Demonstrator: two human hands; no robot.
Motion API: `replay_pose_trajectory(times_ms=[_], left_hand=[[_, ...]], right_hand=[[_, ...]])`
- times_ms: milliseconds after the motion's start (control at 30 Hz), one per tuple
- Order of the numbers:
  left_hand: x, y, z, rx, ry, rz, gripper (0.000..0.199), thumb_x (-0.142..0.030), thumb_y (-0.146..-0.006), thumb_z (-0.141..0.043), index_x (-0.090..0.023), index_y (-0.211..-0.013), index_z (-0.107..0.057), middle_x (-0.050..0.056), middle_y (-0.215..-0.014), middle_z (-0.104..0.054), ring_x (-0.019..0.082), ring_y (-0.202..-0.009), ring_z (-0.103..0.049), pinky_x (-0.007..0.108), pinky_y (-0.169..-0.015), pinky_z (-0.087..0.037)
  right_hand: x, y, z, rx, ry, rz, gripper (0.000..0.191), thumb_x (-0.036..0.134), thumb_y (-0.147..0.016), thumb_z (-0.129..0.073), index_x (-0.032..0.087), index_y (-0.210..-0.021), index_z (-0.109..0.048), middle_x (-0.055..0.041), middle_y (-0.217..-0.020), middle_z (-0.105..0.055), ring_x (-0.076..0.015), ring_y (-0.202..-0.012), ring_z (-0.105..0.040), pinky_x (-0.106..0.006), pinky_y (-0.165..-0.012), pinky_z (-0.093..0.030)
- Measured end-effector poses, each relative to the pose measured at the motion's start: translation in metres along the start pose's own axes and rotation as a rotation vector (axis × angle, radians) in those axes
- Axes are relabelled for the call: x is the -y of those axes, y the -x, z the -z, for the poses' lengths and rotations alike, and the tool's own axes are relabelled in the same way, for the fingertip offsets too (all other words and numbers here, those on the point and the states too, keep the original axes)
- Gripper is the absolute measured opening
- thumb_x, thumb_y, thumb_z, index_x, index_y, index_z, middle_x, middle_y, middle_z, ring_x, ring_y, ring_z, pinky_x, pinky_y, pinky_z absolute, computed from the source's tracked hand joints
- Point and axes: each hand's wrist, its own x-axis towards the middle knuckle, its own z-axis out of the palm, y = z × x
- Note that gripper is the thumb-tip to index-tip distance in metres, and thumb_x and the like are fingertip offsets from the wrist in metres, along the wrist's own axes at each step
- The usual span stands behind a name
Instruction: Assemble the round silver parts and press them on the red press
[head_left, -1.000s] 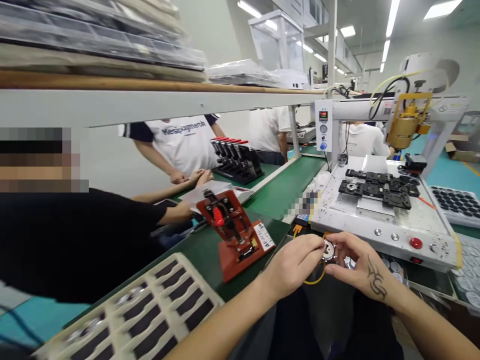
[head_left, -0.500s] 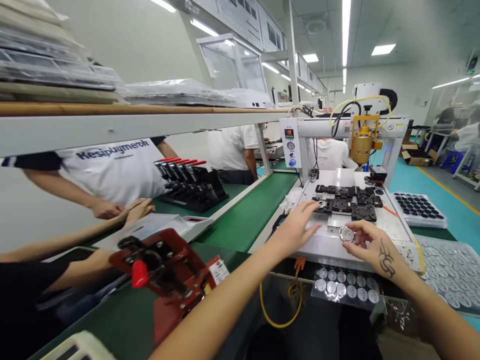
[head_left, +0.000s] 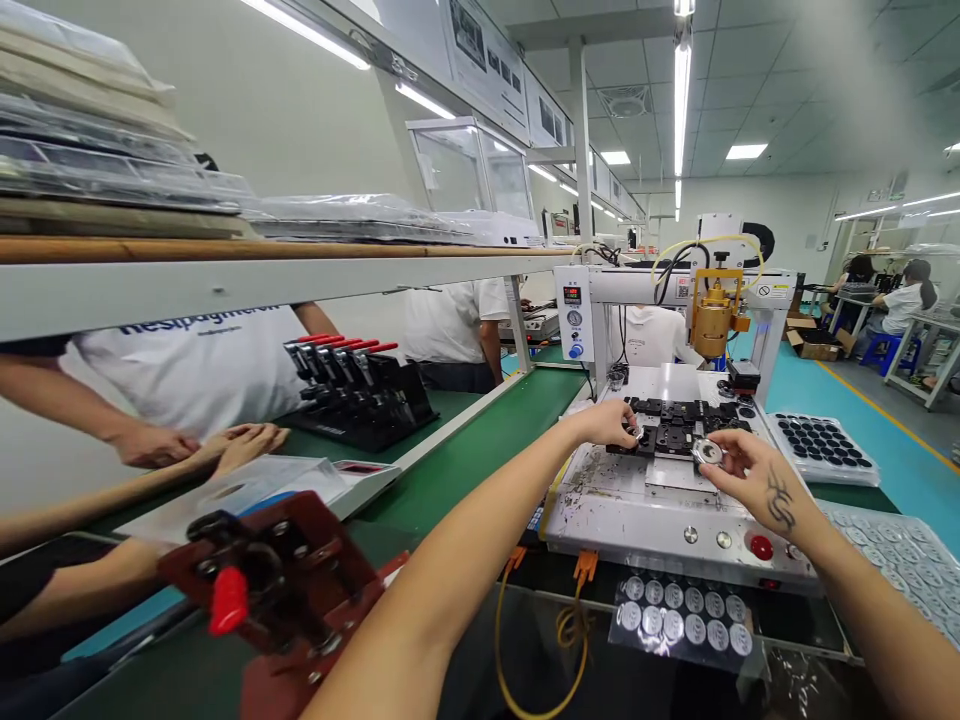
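Right hand [head_left: 757,480]: grip pinched on a small round silver metal disc [head_left: 706,452], held just right of the black fixture block [head_left: 679,430]; left hand [head_left: 609,423]: fingertips closed on a second small silver piece [head_left: 638,432] at the block's left end.

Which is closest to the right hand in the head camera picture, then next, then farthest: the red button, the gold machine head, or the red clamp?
1. red button, just below the right hand.
2. gold machine head, above, behind.
3. red clamp, far left.
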Motion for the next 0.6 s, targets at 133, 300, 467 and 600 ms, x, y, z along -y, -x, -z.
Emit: replay_pose_trajectory(times_ms=[133,300,467,600], left_hand=[[-0.008,0.021,0.013,-0.190,0.104,-0.061,0.035,-0.031,-0.072,-0.079,-0.018,-0.104,-0.071,0.010,-0.115,-0.075,0.029,-0.109,-0.068,0.036,-0.093,-0.054],[-0.016,0.068,0.026,-0.297,0.242,-0.137,0.037,-0.030,-0.082,-0.074,-0.019,-0.114,-0.061,0.009,-0.112,-0.073,0.021,-0.099,-0.069,0.033,-0.086,-0.056],[-0.017,0.115,0.031,-0.354,0.348,-0.163,0.036,-0.029,-0.081,-0.076,-0.021,-0.112,-0.060,0.003,-0.102,-0.069,0.015,-0.081,-0.062,0.031,-0.075,-0.054],[-0.017,0.145,0.027,-0.416,0.341,-0.151,0.036,-0.029,-0.082,-0.075,-0.021,-0.114,-0.061,0.003,-0.101,-0.068,0.014,-0.078,-0.060,0.031,-0.075,-0.055]], right_hand=[[-0.002,-0.069,-0.041,0.133,0.107,0.083,0.037,0.041,-0.088,-0.077,0.016,-0.114,-0.074,-0.0049,-0.094,-0.068,-0.0209,-0.084,-0.062,-0.032,-0.078,-0.051],[-0.013,-0.127,-0.084,0.291,0.186,0.078,0.032,0.034,-0.076,-0.087,0.014,-0.099,-0.080,-0.0085,-0.099,-0.072,-0.0232,-0.089,-0.064,-0.032,-0.081,-0.050],[-0.021,-0.144,-0.097,0.460,0.238,0.072,0.031,0.040,-0.080,-0.086,0.014,-0.096,-0.081,-0.0010,-0.077,-0.071,-0.0176,-0.070,-0.062,-0.029,-0.069,-0.047],[-0.024,-0.143,-0.097,0.482,0.259,0.110,0.031,0.045,-0.091,-0.076,0.016,-0.096,-0.084,-0.0034,-0.079,-0.075,-0.0181,-0.073,-0.063,-0.028,-0.070,-0.047]])
